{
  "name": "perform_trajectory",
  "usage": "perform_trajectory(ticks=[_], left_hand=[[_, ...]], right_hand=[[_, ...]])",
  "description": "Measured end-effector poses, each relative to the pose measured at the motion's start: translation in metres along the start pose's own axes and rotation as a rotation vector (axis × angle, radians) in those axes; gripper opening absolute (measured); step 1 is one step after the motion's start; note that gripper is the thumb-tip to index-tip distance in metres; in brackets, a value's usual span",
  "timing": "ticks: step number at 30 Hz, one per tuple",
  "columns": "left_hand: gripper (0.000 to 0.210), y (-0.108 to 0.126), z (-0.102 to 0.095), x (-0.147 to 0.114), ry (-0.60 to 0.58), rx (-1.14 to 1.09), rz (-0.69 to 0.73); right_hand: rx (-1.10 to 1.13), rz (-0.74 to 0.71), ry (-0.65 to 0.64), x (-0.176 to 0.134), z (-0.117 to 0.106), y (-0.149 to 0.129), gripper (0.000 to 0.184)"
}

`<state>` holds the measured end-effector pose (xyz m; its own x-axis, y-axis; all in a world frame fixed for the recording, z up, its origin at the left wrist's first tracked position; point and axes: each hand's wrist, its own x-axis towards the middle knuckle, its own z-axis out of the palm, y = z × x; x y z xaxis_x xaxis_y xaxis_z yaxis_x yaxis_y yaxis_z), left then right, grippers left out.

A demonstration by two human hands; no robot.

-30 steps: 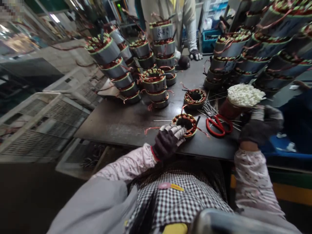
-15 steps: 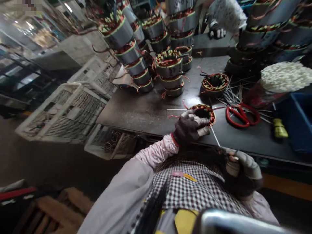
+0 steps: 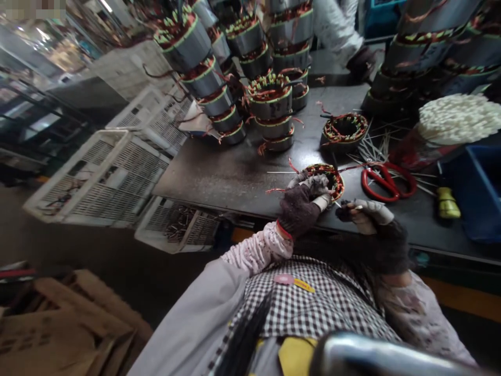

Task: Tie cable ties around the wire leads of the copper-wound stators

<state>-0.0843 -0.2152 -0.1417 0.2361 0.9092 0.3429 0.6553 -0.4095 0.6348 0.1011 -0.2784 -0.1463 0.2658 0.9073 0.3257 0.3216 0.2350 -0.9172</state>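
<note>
- L hand (image 3: pixel 303 201), dark knit glove, fingers curled over near rim of a low stator ring (image 3: pixel 327 177); gripping it; ring lies flat on the dark worktop (image 3: pixel 219 175) close to front edge
- R hand (image 3: pixel 370 219), gloved too, just right of the ring at worktop edge; fingertips pinched together on sth thin and pale; too small to say what
- ring = copper windings w/ coloured slot inserts, red lead wires trailing off to the left
- red-handled scissors (image 3: pixel 387 180) flat on worktop, just right of ring; thin white sticks scattered around them
- 2nd loose stator ring (image 3: pixel 345 128) further back, apart from the held one
- tub of white sticks (image 3: pixel 456 119) far right, behind scissors; yellow-handled tool (image 3: pixel 448 202) near blue bin (image 3: pixel 475 193)
- stacks of wound stators (image 3: pixel 270 107) at back centre/left, more stacks back right
- co-worker's sleeve (image 3: pixel 338 26) at far side of worktop; their hand blurred
- white plastic crates (image 3: pixel 102 177) left of worktop, lower down; cardboard (image 3: pixel 58 324) on floor bottom left
</note>
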Motion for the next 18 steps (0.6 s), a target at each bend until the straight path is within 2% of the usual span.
perform_trajectory(ticks=[3, 5, 8, 11, 16, 18], left_hand=[[0.013, 0.002, -0.003, 0.0, -0.002, -0.091, -0.002], [0.006, 0.004, -0.008, -0.001, 0.004, -0.148, 0.016], [0.005, 0.007, -0.013, 0.0, 0.025, -0.176, 0.015], [0.003, 0.008, -0.013, 0.002, 0.012, -0.12, 0.04], [0.009, 0.005, -0.016, 0.002, -0.019, -0.088, 0.083], [0.009, 0.004, -0.018, 0.003, -0.032, -0.111, 0.104]], right_hand=[[0.17, 0.203, -0.099, 0.015, -0.003, -0.013, 0.029], [0.199, 0.271, -0.159, 0.022, -0.005, -0.024, 0.032], [0.107, 0.199, -0.211, 0.028, -0.006, -0.03, 0.03], [-0.04, 0.099, -0.234, 0.033, -0.004, -0.025, 0.029], [-0.233, 0.031, -0.31, 0.04, 0.003, -0.02, 0.029], [-0.299, -0.061, -0.293, 0.039, 0.004, -0.021, 0.029]])
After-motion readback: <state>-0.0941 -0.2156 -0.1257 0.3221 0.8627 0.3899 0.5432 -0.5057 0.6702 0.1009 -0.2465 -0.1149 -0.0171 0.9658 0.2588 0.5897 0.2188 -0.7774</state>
